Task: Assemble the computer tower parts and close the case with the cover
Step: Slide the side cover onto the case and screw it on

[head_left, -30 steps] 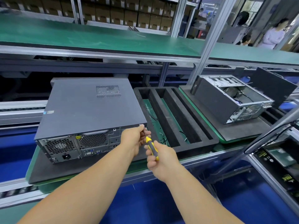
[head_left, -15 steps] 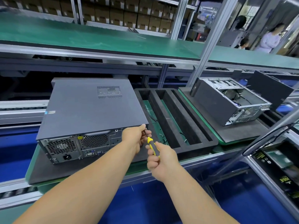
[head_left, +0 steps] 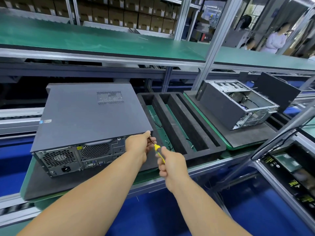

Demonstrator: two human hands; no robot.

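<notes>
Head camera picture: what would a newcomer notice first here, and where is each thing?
First come the two hands at centre: the right hand grips a yellow screwdriver, while the left hand steadies its tip at the rear corner of the closed computer tower, lying on its side at left. Farther right, past an empty black foam tray, a second tower lies open.

Black foam tray (head_left: 219,147), green upper shelf (head_left: 102,40) — stacked cardboard boxes (head_left: 129,16) behind
</notes>
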